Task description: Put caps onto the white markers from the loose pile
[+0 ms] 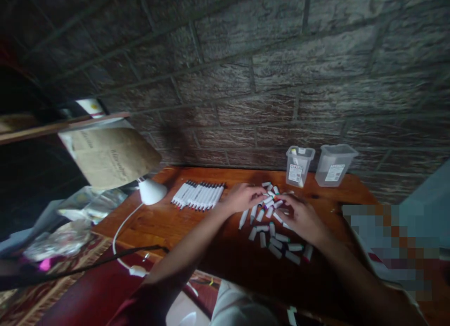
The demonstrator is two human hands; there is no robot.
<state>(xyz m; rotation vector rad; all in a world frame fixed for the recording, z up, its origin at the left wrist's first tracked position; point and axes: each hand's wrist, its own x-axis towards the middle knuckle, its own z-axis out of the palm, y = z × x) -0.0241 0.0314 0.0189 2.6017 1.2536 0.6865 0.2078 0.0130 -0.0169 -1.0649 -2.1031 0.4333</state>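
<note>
On a low wooden table [168, 223], several white marker pens lie scattered [277, 241] in front of me. My left hand [244, 196] rests over the far part of this pile, its fingers curled on a marker. My right hand [302, 217] lies palm down on the pile's right side, its fingers meeting the left hand's fingers around a marker. A neat row of white markers [198, 195] lies side by side to the left of my hands.
Two clear plastic containers [298, 165] [333, 164] stand at the table's back by the brick wall. A white lamp [152, 191] with its cord sits at the left, beside a brown paper bag [112, 159] and plastic bags. A patterned rug lies below.
</note>
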